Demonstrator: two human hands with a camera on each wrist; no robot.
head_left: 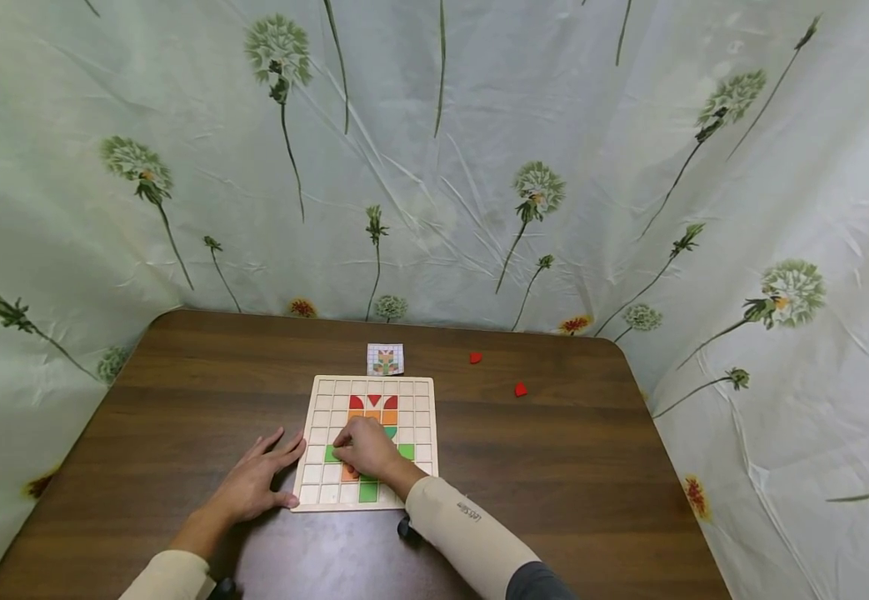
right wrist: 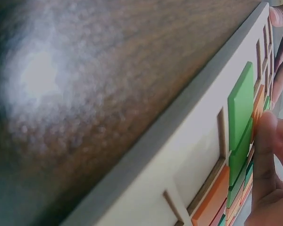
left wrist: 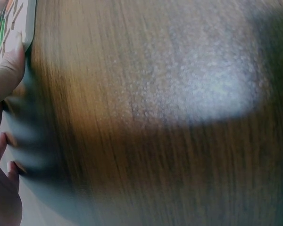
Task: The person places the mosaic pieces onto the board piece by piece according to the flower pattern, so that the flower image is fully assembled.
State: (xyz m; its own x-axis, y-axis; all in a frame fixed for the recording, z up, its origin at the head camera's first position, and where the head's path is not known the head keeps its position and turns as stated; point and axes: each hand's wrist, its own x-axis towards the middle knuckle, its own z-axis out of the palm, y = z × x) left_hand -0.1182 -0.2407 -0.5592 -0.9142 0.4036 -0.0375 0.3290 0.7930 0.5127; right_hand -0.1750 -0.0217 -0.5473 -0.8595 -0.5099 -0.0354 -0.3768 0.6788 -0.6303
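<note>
A pale wooden grid board (head_left: 315, 493) lies on the table, with red, orange and green tiles in several of its cells. My left hand (head_left: 250, 483) rests at the board's left side, fingers spread and fairly straight, with the thumb at the near corner. Over the middle of the board, my right hand (head_left: 368, 448) pinches at a light green square tile (head_left: 330, 455) in the left part of the grid. Part of the tile pattern is hidden under that hand. In the right wrist view, a fingertip (right wrist: 266, 123) is close against the tiles.
A small printed card (head_left: 385, 359) with a coloured grid pattern lies just beyond the board. Two loose red pieces, one farther back (head_left: 475, 357) and one nearer (head_left: 520, 389), lie to the right on the brown wooden table (head_left: 554, 467). A flowered curtain (head_left: 434, 167) hangs behind the table.
</note>
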